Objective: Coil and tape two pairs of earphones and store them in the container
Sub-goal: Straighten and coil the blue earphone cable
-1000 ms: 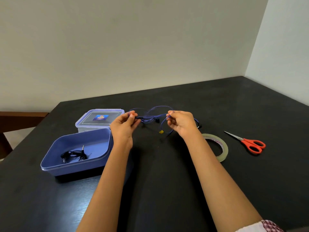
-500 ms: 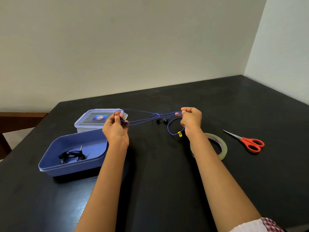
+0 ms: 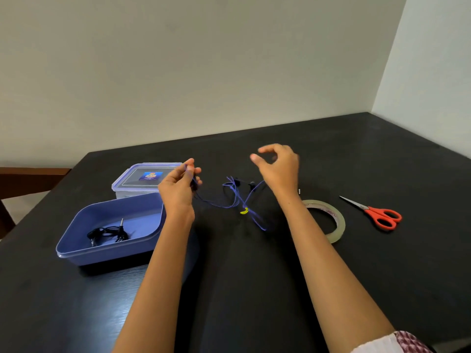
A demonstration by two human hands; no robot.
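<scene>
Blue earphones [image 3: 238, 200] with a yellow tag hang loose over the black table between my hands. My left hand [image 3: 179, 188] pinches one end of their cord, raised just right of the container. My right hand [image 3: 277, 166] hovers above the cord with loosely curled fingers and holds nothing. The blue container [image 3: 76, 253] stands open at the left. A coiled pair of black earphones [image 3: 108, 234] lies inside it. A roll of clear tape [image 3: 337, 220] lies flat just right of my right forearm.
The container's clear lid [image 3: 125, 180] lies behind the container. Red-handled scissors [image 3: 379, 216] lie to the right of the tape. A brown wooden piece of furniture [image 3: 28, 179] stands past the table's left edge. Walls close off the back and the right.
My right hand has let go of the blue cord and lifted away. The cord, stretched between both hands before, now droops to the table. My left hand still pinches its end.
</scene>
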